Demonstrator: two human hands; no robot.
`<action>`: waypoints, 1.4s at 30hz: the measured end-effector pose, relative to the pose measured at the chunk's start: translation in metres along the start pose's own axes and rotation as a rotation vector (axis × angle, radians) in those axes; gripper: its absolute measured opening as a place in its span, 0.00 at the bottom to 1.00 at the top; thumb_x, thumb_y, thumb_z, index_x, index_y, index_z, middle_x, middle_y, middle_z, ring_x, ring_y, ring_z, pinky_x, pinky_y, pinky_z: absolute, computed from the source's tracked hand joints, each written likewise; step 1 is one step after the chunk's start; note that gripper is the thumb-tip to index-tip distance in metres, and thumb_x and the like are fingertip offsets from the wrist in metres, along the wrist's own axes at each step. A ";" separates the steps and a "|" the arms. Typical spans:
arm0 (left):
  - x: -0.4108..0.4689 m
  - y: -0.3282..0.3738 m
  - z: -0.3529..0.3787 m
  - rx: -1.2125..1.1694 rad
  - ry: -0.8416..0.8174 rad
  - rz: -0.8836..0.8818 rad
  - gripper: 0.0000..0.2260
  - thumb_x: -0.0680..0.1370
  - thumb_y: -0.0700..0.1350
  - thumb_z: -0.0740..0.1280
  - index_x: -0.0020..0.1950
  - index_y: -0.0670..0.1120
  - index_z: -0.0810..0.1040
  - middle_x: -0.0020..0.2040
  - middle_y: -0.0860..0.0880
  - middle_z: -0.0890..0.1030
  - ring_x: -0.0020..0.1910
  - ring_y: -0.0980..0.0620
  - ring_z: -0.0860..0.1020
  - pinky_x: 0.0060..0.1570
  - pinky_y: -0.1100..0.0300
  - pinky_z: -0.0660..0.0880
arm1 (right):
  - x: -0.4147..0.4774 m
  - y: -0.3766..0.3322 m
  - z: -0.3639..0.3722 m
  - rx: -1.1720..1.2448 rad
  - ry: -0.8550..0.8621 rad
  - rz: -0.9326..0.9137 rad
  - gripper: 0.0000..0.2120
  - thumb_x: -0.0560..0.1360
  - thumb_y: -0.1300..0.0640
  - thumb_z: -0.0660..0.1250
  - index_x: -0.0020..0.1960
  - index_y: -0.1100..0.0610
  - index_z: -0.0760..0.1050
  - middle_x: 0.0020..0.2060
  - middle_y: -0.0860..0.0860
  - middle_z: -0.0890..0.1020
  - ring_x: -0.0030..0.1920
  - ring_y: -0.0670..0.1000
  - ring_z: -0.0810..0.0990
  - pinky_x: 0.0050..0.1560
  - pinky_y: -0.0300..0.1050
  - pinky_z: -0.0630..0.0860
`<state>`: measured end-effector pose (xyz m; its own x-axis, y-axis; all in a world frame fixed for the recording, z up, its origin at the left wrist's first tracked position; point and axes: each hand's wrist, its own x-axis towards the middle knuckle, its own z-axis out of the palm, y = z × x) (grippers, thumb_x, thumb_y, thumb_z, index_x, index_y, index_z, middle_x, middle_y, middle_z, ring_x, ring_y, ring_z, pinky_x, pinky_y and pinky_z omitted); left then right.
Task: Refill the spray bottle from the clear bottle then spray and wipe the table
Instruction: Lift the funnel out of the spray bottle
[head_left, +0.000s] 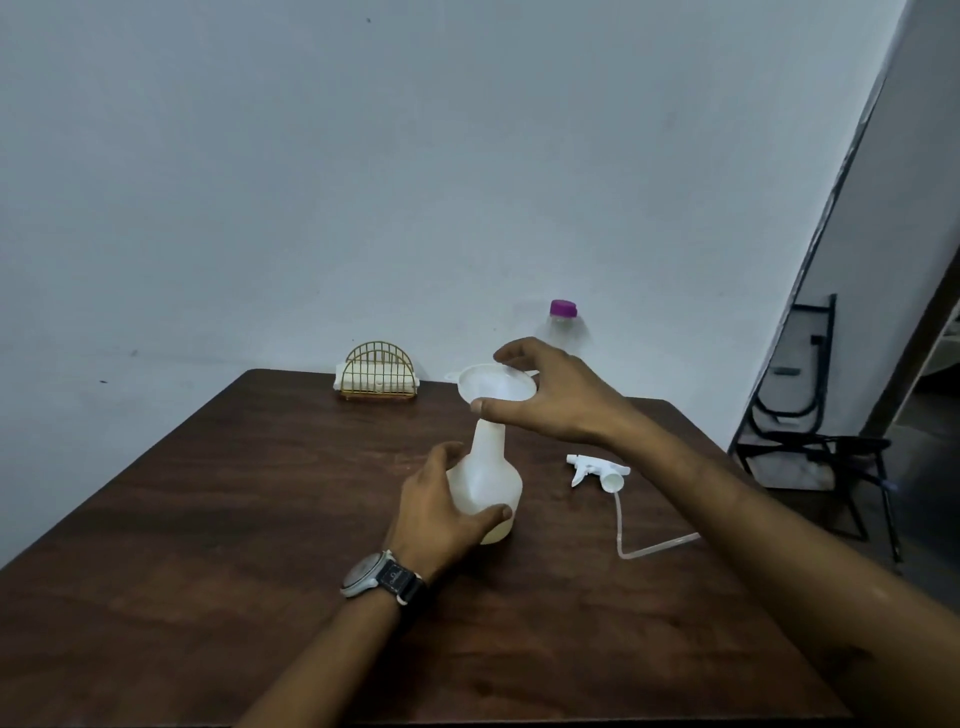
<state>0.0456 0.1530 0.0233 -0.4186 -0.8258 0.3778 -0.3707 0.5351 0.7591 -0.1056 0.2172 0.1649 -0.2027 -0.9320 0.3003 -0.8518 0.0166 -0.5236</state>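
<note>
A white spray bottle body (491, 467) stands upright mid-table with its head off. My left hand (441, 512) wraps around its lower part. A white funnel (498, 387) sits in the bottle's neck, and my right hand (553, 395) holds its rim between thumb and fingers. The white trigger spray head (597, 470) lies on the table to the right, its clear tube (644, 545) curling toward my right forearm. The clear bottle (563, 332) with a purple cap stands at the table's far edge, partly hidden behind my right hand.
A gold wire holder (379, 376) with white napkins stands at the far edge of the dark wooden table (208, 519). A black folding chair (810, 447) stands off the right side near the wall.
</note>
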 end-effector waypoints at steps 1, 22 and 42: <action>0.001 0.000 -0.001 0.004 -0.003 0.006 0.41 0.63 0.59 0.81 0.71 0.51 0.68 0.68 0.54 0.76 0.64 0.52 0.75 0.57 0.58 0.76 | 0.000 0.000 0.001 0.012 0.020 0.003 0.33 0.68 0.37 0.78 0.69 0.44 0.71 0.65 0.43 0.78 0.64 0.45 0.77 0.63 0.47 0.77; 0.004 -0.007 0.001 -0.004 0.028 0.004 0.39 0.61 0.61 0.80 0.68 0.53 0.70 0.65 0.54 0.77 0.62 0.52 0.76 0.55 0.56 0.77 | -0.007 0.009 0.001 0.216 0.271 0.024 0.35 0.68 0.37 0.78 0.67 0.43 0.66 0.59 0.44 0.82 0.55 0.44 0.82 0.59 0.54 0.81; 0.004 -0.008 0.001 0.010 -0.001 -0.007 0.42 0.63 0.60 0.81 0.71 0.53 0.65 0.69 0.54 0.73 0.66 0.51 0.74 0.61 0.52 0.77 | -0.006 0.016 0.007 0.249 0.331 0.067 0.33 0.70 0.35 0.76 0.68 0.43 0.65 0.55 0.41 0.83 0.54 0.45 0.83 0.57 0.50 0.80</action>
<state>0.0461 0.1453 0.0180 -0.4172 -0.8292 0.3721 -0.3818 0.5314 0.7562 -0.1148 0.2199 0.1488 -0.4327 -0.7648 0.4773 -0.6967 -0.0523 -0.7155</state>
